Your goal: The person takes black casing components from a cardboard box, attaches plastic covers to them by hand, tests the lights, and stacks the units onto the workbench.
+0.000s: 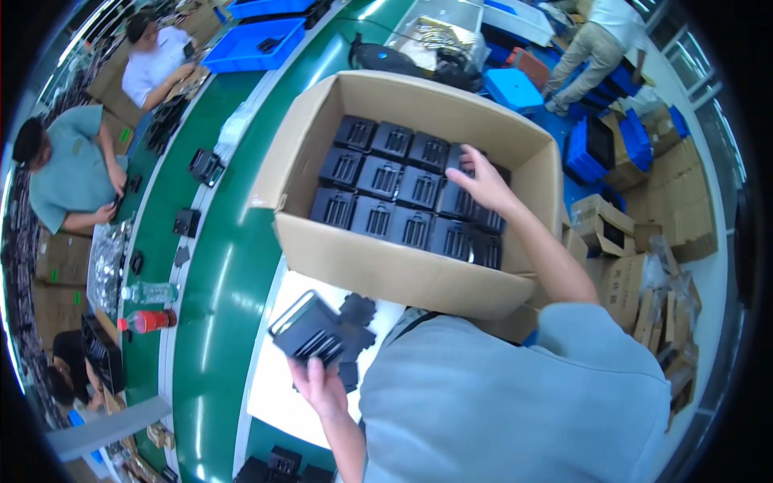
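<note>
My left hand (320,388) grips a black slotted plastic box (309,328) by its lower end, above a white sheet (270,378). Beside that box, several flat black pieces (356,326) lie on the sheet. A large open cardboard carton (386,274) stands in front of me, with rows of similar black slotted boxes (374,216) packed inside. My right hand (483,179) reaches into the carton over the boxes at its right side. Its fingers are apart, and nothing shows between them. Some boxes under that hand are partly hidden.
A green conveyor belt (211,322) runs along my left, with loose black units (207,167) and two bottles (149,320) at its far side. Several people work across it. Blue bins (254,44) stand at the back; cardboard boxes (604,225) pile up on the right. More black units (283,463) sit near the lower edge.
</note>
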